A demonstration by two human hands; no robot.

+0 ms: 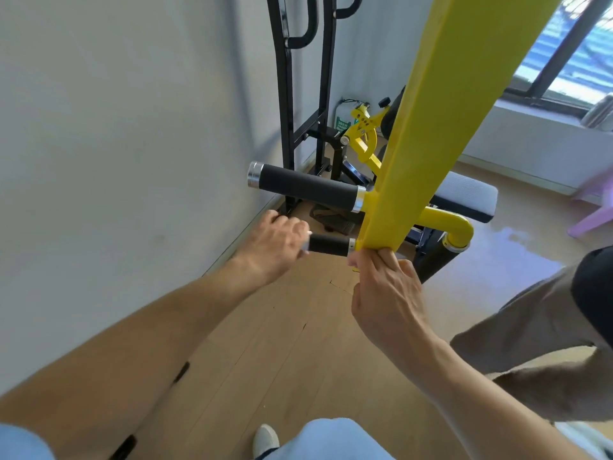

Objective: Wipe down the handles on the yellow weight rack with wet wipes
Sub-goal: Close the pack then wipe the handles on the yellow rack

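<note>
Head view, left grip [277, 242] curled round lower handle [328, 244] end, right grip [386, 287] pinching yellow beam [441, 127] base, upper handle [305, 187] centre, black frame [288, 94] upper centre, padded bench [464, 197] right.

Single view: head-worn wide-angle camera, looking forward and steeply down. Landmark: yellow arm [441, 127] of weight rack, running diagonally from top right to frame centre, very near lens. Camera sits above and behind arm's lower end. Left of arm: white wall [116, 144], close, strongly curved by lens. Right of arm, well apart: window [570, 51]. Below arm: wooden floor [282, 343], wearer's shoe [265, 439] at bottom edge. No second view, nothing shared.
</note>
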